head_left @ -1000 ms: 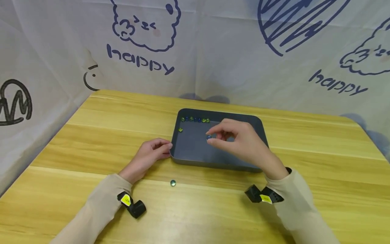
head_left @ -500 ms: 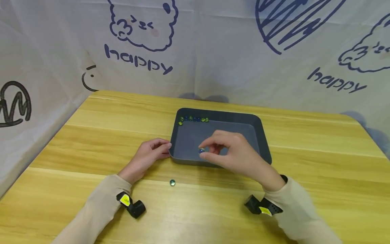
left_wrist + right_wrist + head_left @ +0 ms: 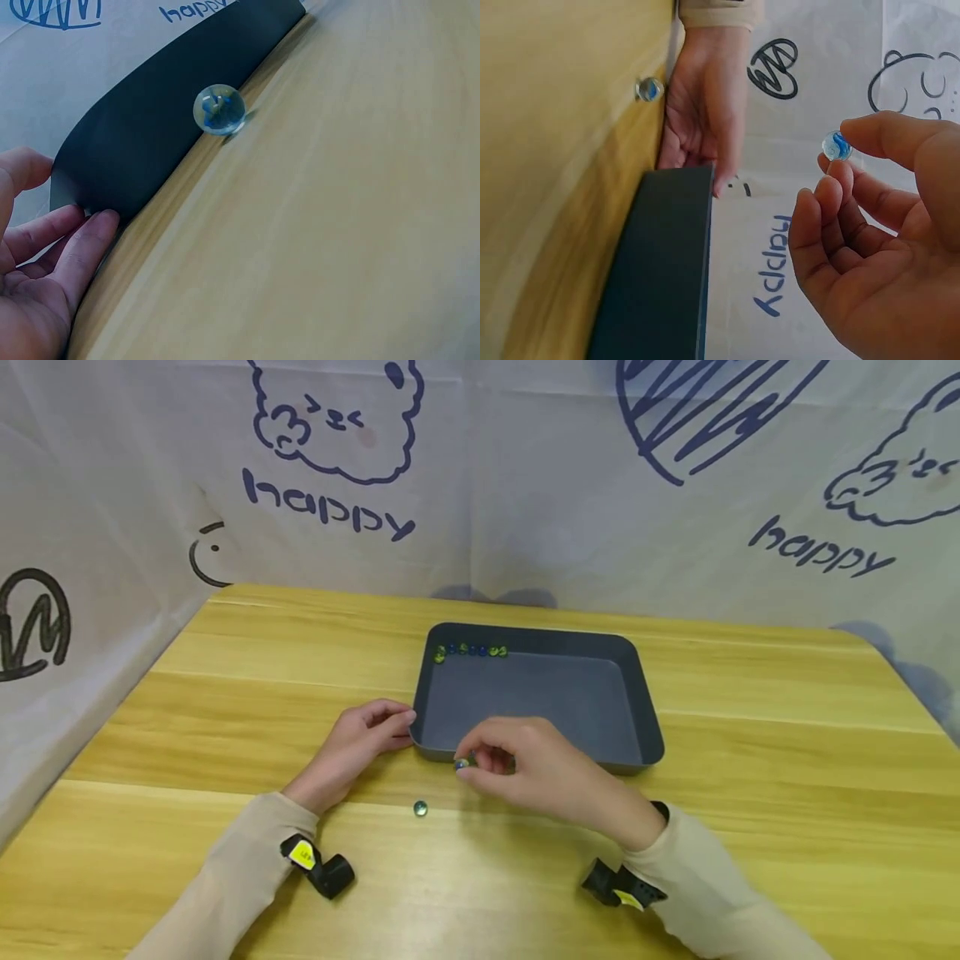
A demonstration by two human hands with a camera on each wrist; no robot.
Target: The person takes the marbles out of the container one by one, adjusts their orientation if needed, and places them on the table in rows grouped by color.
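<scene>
My right hand (image 3: 536, 768) pinches a clear glass marble (image 3: 836, 145) with blue swirls between thumb and forefinger, its other fingers curled below. In the head view it is at the front rim of a dark grey tray (image 3: 547, 702). My left hand (image 3: 358, 747) holds the tray's near left corner, the thumb at the rim and the fingertips (image 3: 105, 219) against the outer wall. On the table in front of the tray lies another glass marble (image 3: 219, 110). Several green-yellow and blue marbles (image 3: 472, 650) line the tray's far wall at its left end.
The tray stands on a light wood-grain table (image 3: 225, 693). Behind and to the left hangs a white sheet (image 3: 510, 510) with drawings and the word "happy". A black wrist camera (image 3: 333, 877) sits on each beige sleeve.
My right hand has carried its marble from over the tray toward me and left, to the front rim. A yellow-green marble in the tray has rolled back to the far left corner.
</scene>
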